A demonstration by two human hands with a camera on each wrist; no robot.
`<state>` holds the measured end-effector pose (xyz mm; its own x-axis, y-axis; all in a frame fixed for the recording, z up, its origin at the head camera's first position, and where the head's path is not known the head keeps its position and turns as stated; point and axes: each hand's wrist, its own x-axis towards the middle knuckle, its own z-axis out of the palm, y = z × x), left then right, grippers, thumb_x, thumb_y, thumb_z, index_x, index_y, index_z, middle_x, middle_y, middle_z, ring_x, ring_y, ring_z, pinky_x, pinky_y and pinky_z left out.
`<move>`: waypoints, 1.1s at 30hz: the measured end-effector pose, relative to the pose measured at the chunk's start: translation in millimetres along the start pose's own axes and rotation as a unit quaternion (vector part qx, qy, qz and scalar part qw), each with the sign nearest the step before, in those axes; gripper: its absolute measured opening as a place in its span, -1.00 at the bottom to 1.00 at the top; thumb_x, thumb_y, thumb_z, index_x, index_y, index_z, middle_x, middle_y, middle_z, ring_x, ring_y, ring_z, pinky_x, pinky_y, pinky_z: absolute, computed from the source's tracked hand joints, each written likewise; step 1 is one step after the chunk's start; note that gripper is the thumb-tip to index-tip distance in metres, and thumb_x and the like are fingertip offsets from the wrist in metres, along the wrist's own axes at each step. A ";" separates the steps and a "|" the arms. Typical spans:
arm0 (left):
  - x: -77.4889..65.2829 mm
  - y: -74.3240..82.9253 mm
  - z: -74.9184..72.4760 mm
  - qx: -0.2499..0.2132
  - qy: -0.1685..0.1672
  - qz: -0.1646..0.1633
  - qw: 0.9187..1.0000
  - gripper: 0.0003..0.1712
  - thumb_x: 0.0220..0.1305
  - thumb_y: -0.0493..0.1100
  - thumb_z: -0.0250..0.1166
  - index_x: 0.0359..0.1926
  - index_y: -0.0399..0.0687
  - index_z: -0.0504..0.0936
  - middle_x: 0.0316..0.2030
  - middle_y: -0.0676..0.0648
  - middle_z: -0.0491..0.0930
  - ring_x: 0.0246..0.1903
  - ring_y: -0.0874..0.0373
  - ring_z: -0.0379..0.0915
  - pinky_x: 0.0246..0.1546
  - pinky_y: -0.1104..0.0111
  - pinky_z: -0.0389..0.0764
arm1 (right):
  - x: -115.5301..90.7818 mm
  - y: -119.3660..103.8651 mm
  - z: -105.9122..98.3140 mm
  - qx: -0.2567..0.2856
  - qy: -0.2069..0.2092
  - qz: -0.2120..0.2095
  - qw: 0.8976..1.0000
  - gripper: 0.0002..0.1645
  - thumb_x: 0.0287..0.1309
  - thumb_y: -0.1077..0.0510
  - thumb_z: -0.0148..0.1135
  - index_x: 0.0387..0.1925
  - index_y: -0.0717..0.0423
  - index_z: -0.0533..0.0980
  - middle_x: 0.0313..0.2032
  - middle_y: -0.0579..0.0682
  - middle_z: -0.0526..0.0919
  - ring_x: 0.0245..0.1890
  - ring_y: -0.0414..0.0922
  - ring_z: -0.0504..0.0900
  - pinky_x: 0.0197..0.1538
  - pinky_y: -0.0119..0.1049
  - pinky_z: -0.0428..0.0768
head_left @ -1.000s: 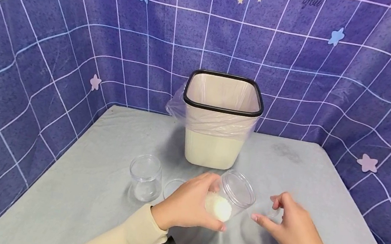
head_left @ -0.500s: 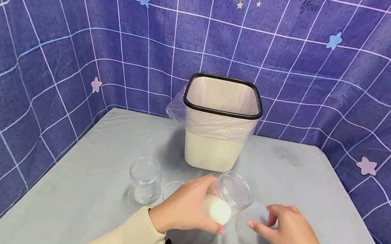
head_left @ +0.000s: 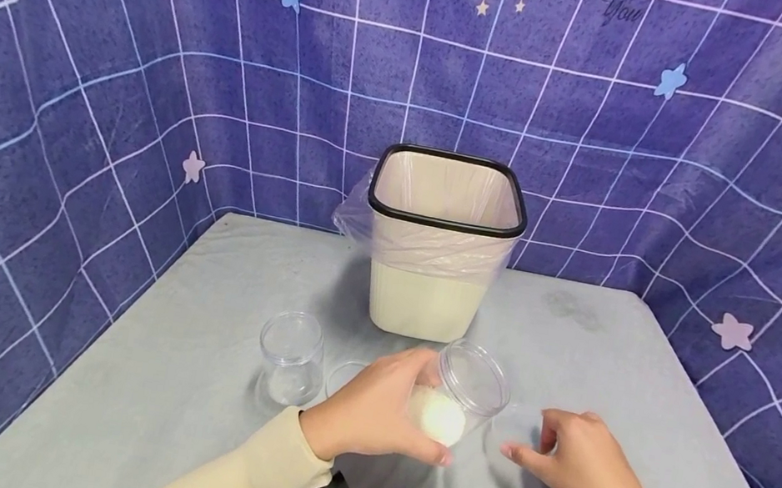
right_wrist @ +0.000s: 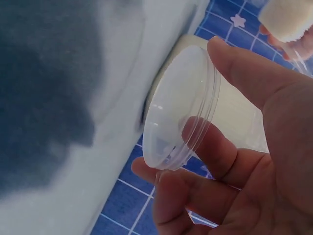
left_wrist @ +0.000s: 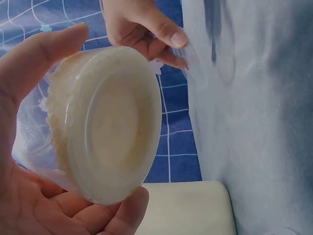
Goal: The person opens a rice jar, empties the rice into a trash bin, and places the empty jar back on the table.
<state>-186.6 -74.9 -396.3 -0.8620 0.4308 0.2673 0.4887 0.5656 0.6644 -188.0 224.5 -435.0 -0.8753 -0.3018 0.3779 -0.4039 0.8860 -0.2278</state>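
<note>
My left hand (head_left: 377, 411) grips a clear plastic jar (head_left: 476, 376) by its side, with the jar tilted and its open mouth facing right. White grains, rice-like (head_left: 441, 417), lie in its lower part; through the base they look pale yellow in the left wrist view (left_wrist: 115, 122). To the right, my right hand (head_left: 588, 468) holds a clear round lid (right_wrist: 171, 105) by its edge between thumb and fingers. In the head view that lid is barely visible. A gap separates the lid from the jar's mouth.
An empty-looking clear jar (head_left: 292, 360) stands upright on the left. Beside it a clear lid (head_left: 341, 373) lies flat, partly hidden by my left hand. Behind stands a cream bin (head_left: 426, 304) with a black rim and plastic liner. Grey cloth (head_left: 186, 399) covers the table.
My right hand has come slightly lower and turned the lid in its fingers. The left hand keeps the tilted jar in nearly the same place.
</note>
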 end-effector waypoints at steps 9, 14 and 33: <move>0.5 2.4 -1.1 0.001 -0.005 -0.009 1.000 -0.11 -0.43 0.22 0.74 0.01 0.27 0.50 -0.10 0.19 0.57 -0.09 0.32 0.52 -0.03 0.40 0.56 | -1.5 4.5 8.2 0.010 -0.035 0.042 0.998 -0.07 -0.27 -0.33 0.66 0.02 0.17 0.54 -0.49 0.00 0.69 -0.43 -0.04 0.65 -0.33 -0.01 0.60; 0.8 2.6 -2.0 0.002 -0.004 -0.006 1.000 -0.14 -0.42 0.22 0.73 -0.03 0.26 0.49 -0.10 0.19 0.57 -0.08 0.32 0.52 0.00 0.38 0.56 | -2.1 5.0 11.1 0.013 -0.036 0.029 0.999 0.03 -0.28 -0.28 0.68 0.12 0.27 0.49 -0.42 0.07 0.72 -0.46 -0.09 0.65 -0.34 -0.03 0.61; 1.5 1.8 -3.7 0.015 -0.003 -0.002 1.000 -0.17 -0.40 0.24 0.73 -0.06 0.24 0.50 -0.10 0.17 0.59 -0.08 0.29 0.53 0.00 0.36 0.57 | -2.9 6.8 17.4 -0.005 -0.056 0.003 0.998 -0.02 -0.30 -0.19 0.68 0.05 0.42 0.57 -0.11 0.25 0.72 -0.13 0.17 0.73 -0.02 0.12 0.66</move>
<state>-187.5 -75.8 -392.1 -0.8629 0.4330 0.2606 0.4895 0.5881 0.6438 -192.8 225.2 -453.2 -0.9021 -0.3328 0.2745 -0.3961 0.8911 -0.2214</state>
